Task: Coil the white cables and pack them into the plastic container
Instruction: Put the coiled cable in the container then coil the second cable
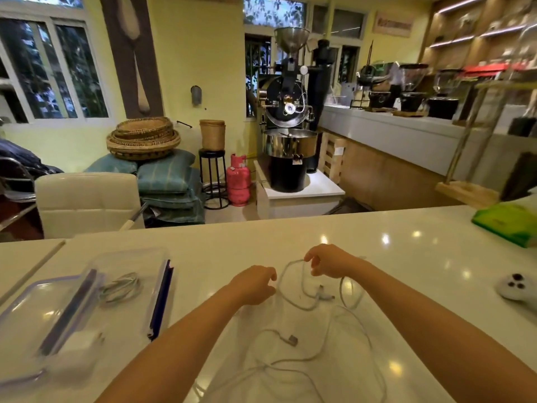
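Note:
A white cable [303,289] is looped between my two hands above the white counter. My right hand [327,260] pinches the top of the loop. My left hand [255,285] grips the same cable at its left side. Two plug ends [325,295] dangle inside the loop. More loose white cable [348,341] sprawls on the counter nearer to me, with another plug [292,340] lying on it. The clear plastic container [136,257] stands open at the left, with one coiled cable [120,287] inside.
The container's clear lid [32,312] lies at the near left, with a white charger block [77,349] beside it. A white game controller [515,289] rests at the right, a green packet [505,222] at the far right. The counter's far edge runs behind my hands.

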Tool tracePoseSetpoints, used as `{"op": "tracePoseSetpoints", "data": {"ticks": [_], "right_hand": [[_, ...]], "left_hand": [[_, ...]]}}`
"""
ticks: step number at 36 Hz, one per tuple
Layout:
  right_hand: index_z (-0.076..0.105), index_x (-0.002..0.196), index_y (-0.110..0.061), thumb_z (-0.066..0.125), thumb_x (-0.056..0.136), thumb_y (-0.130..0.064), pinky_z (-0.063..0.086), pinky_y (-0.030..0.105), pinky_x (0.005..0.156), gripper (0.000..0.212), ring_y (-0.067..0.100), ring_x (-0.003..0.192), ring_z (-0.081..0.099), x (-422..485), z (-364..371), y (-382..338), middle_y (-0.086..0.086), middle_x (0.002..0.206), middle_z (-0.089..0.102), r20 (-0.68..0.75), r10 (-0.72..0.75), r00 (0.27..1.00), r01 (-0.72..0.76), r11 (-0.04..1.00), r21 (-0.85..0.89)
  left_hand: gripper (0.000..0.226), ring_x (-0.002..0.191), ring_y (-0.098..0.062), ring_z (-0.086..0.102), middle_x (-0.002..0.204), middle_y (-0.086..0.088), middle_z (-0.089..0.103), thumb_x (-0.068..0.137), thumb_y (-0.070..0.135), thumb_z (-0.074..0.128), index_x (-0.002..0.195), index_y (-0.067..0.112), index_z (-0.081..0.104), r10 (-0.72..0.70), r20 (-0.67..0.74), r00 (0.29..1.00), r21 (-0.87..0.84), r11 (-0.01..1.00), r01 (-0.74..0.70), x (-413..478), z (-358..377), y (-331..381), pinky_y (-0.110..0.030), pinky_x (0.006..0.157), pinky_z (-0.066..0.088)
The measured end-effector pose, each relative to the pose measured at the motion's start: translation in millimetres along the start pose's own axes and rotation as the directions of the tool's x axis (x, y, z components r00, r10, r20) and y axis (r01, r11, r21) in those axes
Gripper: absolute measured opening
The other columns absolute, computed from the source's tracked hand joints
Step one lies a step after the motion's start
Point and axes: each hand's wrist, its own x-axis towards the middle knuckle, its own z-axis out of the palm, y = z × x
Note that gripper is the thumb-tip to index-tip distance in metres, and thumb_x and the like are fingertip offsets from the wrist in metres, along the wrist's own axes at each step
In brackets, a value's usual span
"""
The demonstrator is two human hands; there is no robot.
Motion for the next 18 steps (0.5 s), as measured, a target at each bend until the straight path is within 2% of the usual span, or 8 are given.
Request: {"op": "tracePoseSetpoints", "data": {"ticks": [5, 9, 12, 14, 16, 18], "right_hand": [[0.048, 0.129, -0.012, 0.064, 0.082, -0.007, 0.046, 0.032, 0.093, 0.05, 0.025, 0.116, 0.053, -0.4, 12.2, 8.7, 0.01, 0.131, 0.052, 0.075, 0.025, 0.997, -0.014, 0.989, -0.147], [0.049, 0.128, -0.015, 0.065, 0.08, -0.009, 0.047, 0.033, 0.09, 0.05, 0.026, 0.115, 0.055, 1.3, 23.5, 10.3, 0.01, 0.131, 0.052, 0.178, 0.039, 0.983, 0.022, 0.943, -0.332], [0.05, 0.125, -0.016, 0.066, 0.081, -0.014, 0.043, 0.031, 0.079, 0.046, 0.026, 0.114, 0.054, 1.6, 29.5, 7.8, 0.009, 0.129, 0.052, 0.165, 0.016, 0.986, 0.059, 0.898, -0.435], [0.051, 0.123, -0.015, 0.064, 0.082, -0.013, 0.04, 0.03, 0.074, 0.043, 0.026, 0.112, 0.054, 2.1, 31.7, 4.9, 0.009, 0.127, 0.052, 0.167, -0.005, 0.986, 0.084, 0.879, -0.469], [0.053, 0.121, -0.013, 0.061, 0.084, -0.012, 0.039, 0.029, 0.073, 0.037, 0.026, 0.106, 0.056, 2.6, 32.5, 2.0, 0.01, 0.126, 0.052, 0.175, -0.019, 0.984, 0.106, 0.856, -0.506], [0.057, 0.117, -0.011, 0.059, 0.086, -0.011, 0.038, 0.029, 0.071, 0.031, 0.024, 0.091, 0.053, 2.9, 33.6, 0.5, 0.011, 0.124, 0.053, 0.179, -0.034, 0.983, 0.126, 0.838, -0.531]], "left_hand": [[0.043, 0.125, -0.028, 0.044, 0.138, -0.011, 0.044, 0.092, 0.026, 0.046, 0.134, 0.018, 0.043, 0.069, 0.0, 0.998, 0.085, 0.994, -0.069, 10.9, 17.5, 19.9, -0.037, 0.103, 0.038], [0.033, 0.12, -0.03, 0.044, 0.134, -0.012, 0.045, 0.091, 0.022, 0.046, 0.123, 0.017, 0.054, 0.122, -0.011, 0.992, 0.197, 0.973, -0.117, 16.1, 23.7, 31.5, -0.038, 0.097, 0.037], [0.028, 0.114, -0.033, 0.046, 0.13, -0.014, 0.046, 0.091, 0.016, 0.044, 0.115, 0.012, 0.057, 0.145, 0.027, 0.989, 0.247, 0.958, -0.147, 15.8, 21.8, 32.6, -0.038, 0.093, 0.039], [0.029, 0.115, -0.034, 0.045, 0.131, -0.015, 0.045, 0.093, 0.014, 0.04, 0.117, 0.008, 0.055, 0.163, 0.048, 0.985, 0.291, 0.942, -0.17, 14.1, 19.6, 32.3, -0.039, 0.093, 0.038], [0.03, 0.116, -0.034, 0.044, 0.131, -0.017, 0.044, 0.094, 0.013, 0.037, 0.119, 0.005, 0.052, 0.175, 0.054, 0.983, 0.323, 0.928, -0.183, 12.2, 18.2, 32.4, -0.039, 0.093, 0.037], [0.031, 0.115, -0.034, 0.044, 0.131, -0.018, 0.044, 0.095, 0.013, 0.034, 0.119, 0.003, 0.049, 0.177, 0.06, 0.982, 0.337, 0.923, -0.187, 11.9, 18.3, 30.8, -0.039, 0.093, 0.037]]}}
